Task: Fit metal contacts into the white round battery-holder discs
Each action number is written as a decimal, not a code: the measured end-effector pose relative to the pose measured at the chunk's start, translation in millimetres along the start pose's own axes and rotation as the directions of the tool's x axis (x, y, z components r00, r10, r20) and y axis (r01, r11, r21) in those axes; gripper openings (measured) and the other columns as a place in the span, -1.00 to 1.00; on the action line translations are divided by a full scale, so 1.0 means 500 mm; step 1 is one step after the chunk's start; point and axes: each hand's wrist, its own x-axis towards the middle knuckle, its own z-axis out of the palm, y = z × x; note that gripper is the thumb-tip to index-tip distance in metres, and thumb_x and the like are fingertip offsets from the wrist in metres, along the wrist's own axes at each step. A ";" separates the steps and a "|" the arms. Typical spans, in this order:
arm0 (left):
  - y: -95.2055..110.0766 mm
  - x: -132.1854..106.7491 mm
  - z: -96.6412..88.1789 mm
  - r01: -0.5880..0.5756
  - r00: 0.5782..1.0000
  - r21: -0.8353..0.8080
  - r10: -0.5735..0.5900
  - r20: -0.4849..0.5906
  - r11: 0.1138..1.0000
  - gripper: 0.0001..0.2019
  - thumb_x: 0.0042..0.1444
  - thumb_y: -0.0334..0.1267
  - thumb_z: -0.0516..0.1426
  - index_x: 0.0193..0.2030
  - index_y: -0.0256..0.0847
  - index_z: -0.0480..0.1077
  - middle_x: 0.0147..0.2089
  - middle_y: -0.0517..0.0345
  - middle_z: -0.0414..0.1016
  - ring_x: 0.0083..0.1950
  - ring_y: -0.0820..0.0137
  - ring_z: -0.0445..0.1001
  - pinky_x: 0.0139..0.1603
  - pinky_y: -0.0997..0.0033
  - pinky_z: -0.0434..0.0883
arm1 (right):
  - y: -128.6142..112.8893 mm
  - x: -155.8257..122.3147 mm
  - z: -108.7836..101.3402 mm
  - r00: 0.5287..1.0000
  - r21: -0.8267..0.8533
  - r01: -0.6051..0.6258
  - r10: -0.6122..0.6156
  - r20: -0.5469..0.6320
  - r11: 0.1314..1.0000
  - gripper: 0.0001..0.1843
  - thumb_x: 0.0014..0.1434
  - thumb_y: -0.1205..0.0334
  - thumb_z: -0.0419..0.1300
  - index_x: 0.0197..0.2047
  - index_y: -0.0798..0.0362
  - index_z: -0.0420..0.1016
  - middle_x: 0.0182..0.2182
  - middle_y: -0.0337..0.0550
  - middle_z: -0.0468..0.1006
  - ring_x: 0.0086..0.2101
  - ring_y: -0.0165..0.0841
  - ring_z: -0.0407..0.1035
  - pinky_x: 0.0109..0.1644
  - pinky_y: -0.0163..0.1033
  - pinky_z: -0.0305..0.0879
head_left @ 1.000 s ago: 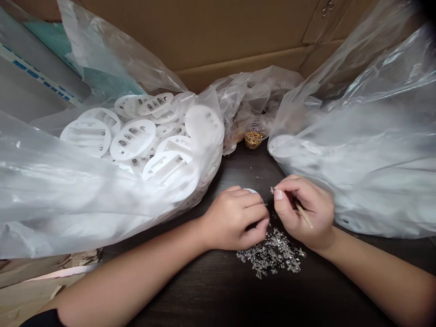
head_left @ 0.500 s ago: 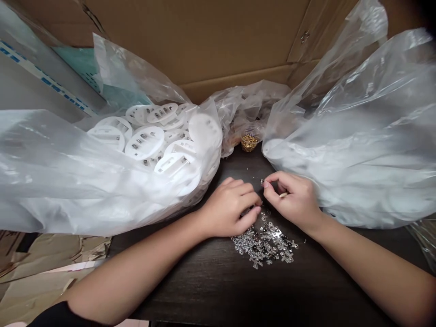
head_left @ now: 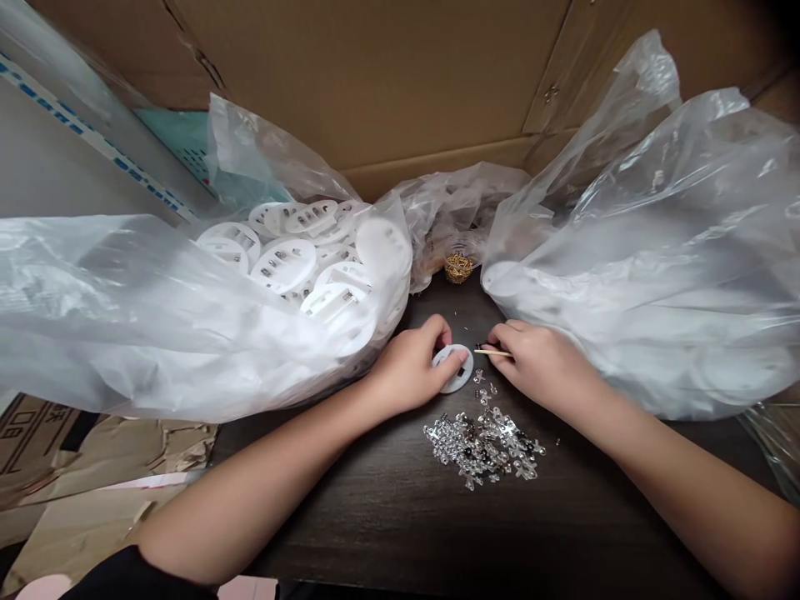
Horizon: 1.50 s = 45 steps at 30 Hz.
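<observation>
My left hand [head_left: 412,367] is closed around a small white plastic disc [head_left: 455,369], pressing it onto the dark table. My right hand [head_left: 537,364] pinches a thin wooden stick [head_left: 492,352] whose tip points left at the disc's edge. Just in front of both hands lies a heap of small shiny metal clips [head_left: 482,442]. To the left, a clear plastic bag [head_left: 143,317] holds several more white discs [head_left: 284,265] with metal contacts.
A second large clear bag [head_left: 656,267] fills the right side. A small bag of gold-coloured bits [head_left: 458,267] sits at the back between the two. Cardboard box walls [head_left: 387,75] close the rear. Flattened cardboard [head_left: 93,467] lies below the table's left edge.
The view has tilted, so hands appear higher. My left hand has opened enough to show the white disc, and the stick in my right hand now points left at it.
</observation>
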 end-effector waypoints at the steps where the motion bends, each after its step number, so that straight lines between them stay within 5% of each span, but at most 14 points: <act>1: -0.001 0.001 0.001 0.040 0.999 -0.132 -0.041 -0.008 0.990 -0.72 0.26 -0.01 0.16 -0.22 -0.16 0.23 -0.43 0.27 0.33 -0.42 0.43 0.33 -0.41 0.43 0.23 | 0.001 -0.001 -0.004 1.000 0.004 -0.012 0.012 0.009 1.000 -0.86 0.33 0.22 0.14 -0.22 0.08 0.49 -0.33 -0.13 0.55 -0.35 -0.26 0.46 -0.33 -0.16 0.20; 3: -0.001 0.003 0.008 0.116 0.993 -0.439 -0.114 0.033 0.891 -0.68 0.26 0.00 0.15 -0.23 -0.14 0.13 -0.43 0.29 0.33 -0.43 0.45 0.40 -0.44 0.47 0.27 | 0.001 -0.002 -0.011 1.000 0.028 -0.011 0.010 0.010 1.000 -0.87 0.31 0.23 0.18 -0.13 0.08 0.50 -0.30 -0.14 0.56 -0.33 -0.25 0.47 -0.32 -0.17 0.23; 6: -0.003 0.004 0.022 0.240 0.971 -0.797 -0.135 0.199 0.554 -0.60 0.23 0.03 0.16 -0.19 -0.08 -0.02 -0.34 0.22 0.49 -0.40 0.32 0.58 -0.51 0.45 0.40 | 0.000 -0.005 -0.011 0.998 0.065 0.064 -0.064 -0.003 0.996 -0.80 0.31 0.24 0.20 -0.02 0.04 0.52 -0.20 -0.13 0.57 -0.29 -0.26 0.49 -0.30 -0.18 0.27; 8: -0.006 0.004 0.028 0.268 0.963 -0.889 -0.101 0.248 0.371 -0.58 0.23 0.07 0.15 -0.15 -0.06 -0.04 -0.33 0.20 0.53 -0.45 0.26 0.61 -0.61 0.46 0.40 | -0.001 -0.005 -0.006 0.993 0.073 0.114 -0.113 -0.018 0.991 -0.79 0.32 0.29 0.17 0.00 0.03 0.54 -0.17 -0.13 0.56 -0.30 -0.29 0.49 -0.31 -0.20 0.28; 11: -0.010 0.002 0.029 0.257 0.966 -0.926 -0.050 0.253 0.275 -0.56 0.28 0.24 0.02 -0.03 -0.08 0.10 -0.39 0.21 0.51 -0.55 0.33 0.55 -0.70 0.53 0.34 | 0.000 -0.006 0.005 0.990 0.076 0.137 -0.135 -0.029 0.988 -0.79 0.33 0.38 0.13 -0.05 0.05 0.57 -0.21 -0.14 0.54 -0.34 -0.32 0.47 -0.33 -0.21 0.28; 19: -0.013 -0.001 0.028 0.241 0.969 -0.935 -0.005 0.248 0.262 -0.30 0.29 0.39 -0.27 -0.05 -0.19 0.34 -0.45 0.16 0.48 -0.57 0.43 0.51 -0.72 0.59 0.29 | 0.005 -0.002 0.012 0.984 0.102 0.162 -0.152 -0.092 0.982 -0.87 0.38 0.27 0.13 -0.15 0.08 0.50 -0.20 -0.12 0.54 -0.31 -0.32 0.46 -0.31 -0.19 0.31; 24: -0.016 -0.001 0.033 0.237 0.967 -0.949 0.039 0.251 0.209 -0.27 0.29 0.40 -0.30 -0.05 -0.21 0.33 -0.46 0.19 0.46 -0.69 0.50 0.38 -0.79 0.60 0.21 | 0.005 0.004 -0.016 0.951 0.277 0.209 -0.128 -0.283 0.938 -0.90 0.34 0.32 0.20 -0.10 0.05 0.54 -0.20 -0.15 0.59 -0.27 -0.36 0.49 -0.23 -0.22 0.40; 29: -0.018 0.002 0.039 0.366 0.914 -0.909 0.104 0.391 0.200 -0.24 0.26 0.43 -0.30 -0.01 -0.23 0.33 -0.48 0.18 0.47 -0.69 0.45 0.40 -0.79 0.54 0.27 | -0.026 0.005 -0.055 0.909 0.429 0.189 0.008 -0.417 0.883 -0.83 0.29 0.33 0.29 -0.07 -0.08 0.62 -0.17 -0.17 0.63 -0.25 -0.35 0.52 -0.27 -0.22 0.44; 36: -0.026 0.006 0.053 0.393 0.898 -0.890 0.111 0.426 0.230 -0.31 0.26 0.44 -0.28 -0.26 -0.19 0.23 -0.52 0.24 0.41 -0.72 0.47 0.35 -0.83 0.53 0.24 | -0.064 0.009 -0.049 0.866 0.412 0.438 -0.252 -0.432 0.799 -0.69 0.27 0.46 0.25 0.02 -0.06 0.60 -0.12 -0.15 0.67 -0.16 -0.31 0.59 -0.13 -0.22 0.57; 45: -0.024 0.007 0.054 0.425 0.882 -0.871 0.105 0.460 0.247 -0.22 0.24 0.45 -0.34 -0.13 -0.22 0.32 -0.50 0.19 0.43 -0.72 0.47 0.34 -0.82 0.54 0.19 | -0.043 0.010 -0.027 0.849 0.289 0.484 -0.362 -0.385 0.826 -0.71 0.29 0.45 0.23 0.03 -0.02 0.58 -0.05 -0.10 0.63 -0.15 -0.33 0.57 -0.19 -0.26 0.53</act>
